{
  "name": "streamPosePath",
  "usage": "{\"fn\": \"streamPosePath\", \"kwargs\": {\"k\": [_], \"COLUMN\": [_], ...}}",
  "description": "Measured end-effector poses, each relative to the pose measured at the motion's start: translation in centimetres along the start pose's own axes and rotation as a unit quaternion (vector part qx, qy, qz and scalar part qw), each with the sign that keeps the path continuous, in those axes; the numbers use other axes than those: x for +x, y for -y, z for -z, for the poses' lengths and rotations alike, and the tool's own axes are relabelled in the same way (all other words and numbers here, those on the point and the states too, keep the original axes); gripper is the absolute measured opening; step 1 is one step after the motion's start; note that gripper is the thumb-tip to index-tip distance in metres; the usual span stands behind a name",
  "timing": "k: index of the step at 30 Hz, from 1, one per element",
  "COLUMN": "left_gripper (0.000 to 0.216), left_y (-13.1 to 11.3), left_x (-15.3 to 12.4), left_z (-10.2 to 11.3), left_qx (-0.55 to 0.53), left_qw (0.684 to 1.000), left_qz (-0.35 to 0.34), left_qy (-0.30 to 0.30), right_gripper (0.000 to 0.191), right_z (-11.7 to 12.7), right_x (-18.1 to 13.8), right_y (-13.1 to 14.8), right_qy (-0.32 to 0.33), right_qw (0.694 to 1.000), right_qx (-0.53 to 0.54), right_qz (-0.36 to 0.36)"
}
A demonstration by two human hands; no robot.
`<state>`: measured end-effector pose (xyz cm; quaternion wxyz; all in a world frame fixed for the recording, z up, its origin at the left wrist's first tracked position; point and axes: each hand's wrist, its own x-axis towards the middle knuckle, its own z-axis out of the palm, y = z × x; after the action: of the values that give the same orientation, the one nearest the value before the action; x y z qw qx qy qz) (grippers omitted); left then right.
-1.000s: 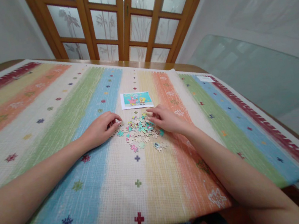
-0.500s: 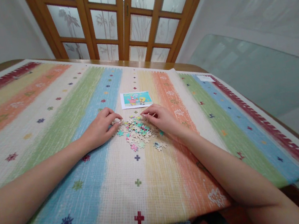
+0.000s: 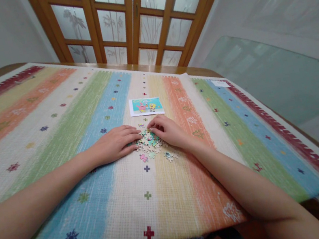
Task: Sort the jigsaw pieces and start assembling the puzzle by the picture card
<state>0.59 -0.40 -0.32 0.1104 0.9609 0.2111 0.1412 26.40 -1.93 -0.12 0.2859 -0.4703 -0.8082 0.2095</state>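
A loose pile of jigsaw puzzle pieces lies on the striped tablecloth, some showing pale backs and others coloured faces in teal, pink and yellow. My left hand rests low over the pile's left side, its fingers stretched out and touching pieces. At the far right side of the pile, my right hand has its thumb and forefinger pinched on what looks like a small yellowish puzzle piece, mostly covered by the fingertips. Just beyond the hands lies a picture card with cartoon figures on a teal background.
The striped tablecloth covers the table, with printed stars and crosses. A white label sits near its far right edge. Glass-paned wooden doors stand behind the table, and a pale glass panel is at the right.
My left hand has moved right and flattened over the pile, its fingers straightening from a curled pose. My right fingertips have shifted slightly left and nearer, in among the pieces.
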Motion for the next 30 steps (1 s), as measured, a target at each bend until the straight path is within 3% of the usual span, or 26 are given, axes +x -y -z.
{"fn": "streamPosePath", "kwargs": {"k": [5,12,17,23,27,30], "left_gripper": [0.027,0.03,0.029,0.042,0.078,0.071], "left_y": [0.0,0.1,0.5,-0.5,-2.3,-2.9], "left_x": [-0.2,-0.3,-0.3,-0.3,-0.4,-0.4], "left_z": [0.4,0.2,0.2,0.1,-0.4,-0.9], "left_qx": [-0.018,-0.021,-0.058,-0.022,0.022,0.021], "left_qw": [0.999,0.996,0.992,0.996,0.999,0.999], "left_qz": [-0.02,0.011,0.039,0.048,0.029,0.007], "left_qy": [-0.03,-0.085,-0.103,-0.067,0.016,0.042], "right_gripper": [0.023,0.02,0.02,0.024,0.017,0.021], "right_z": [0.5,-0.4,1.4,3.3,2.3,2.3], "right_x": [-0.3,-0.1,0.1,-0.8,-1.0,-1.0], "right_y": [-1.0,-0.2,0.2,-1.3,-0.3,0.5], "right_qy": [-0.012,0.005,0.037,0.062,0.093,0.131], "right_qw": [0.998,0.999,0.999,0.992,0.995,0.991], "right_qx": [-0.008,-0.041,-0.013,-0.096,-0.045,0.0], "right_qz": [-0.054,-0.003,-0.006,-0.045,-0.014,-0.004]}}
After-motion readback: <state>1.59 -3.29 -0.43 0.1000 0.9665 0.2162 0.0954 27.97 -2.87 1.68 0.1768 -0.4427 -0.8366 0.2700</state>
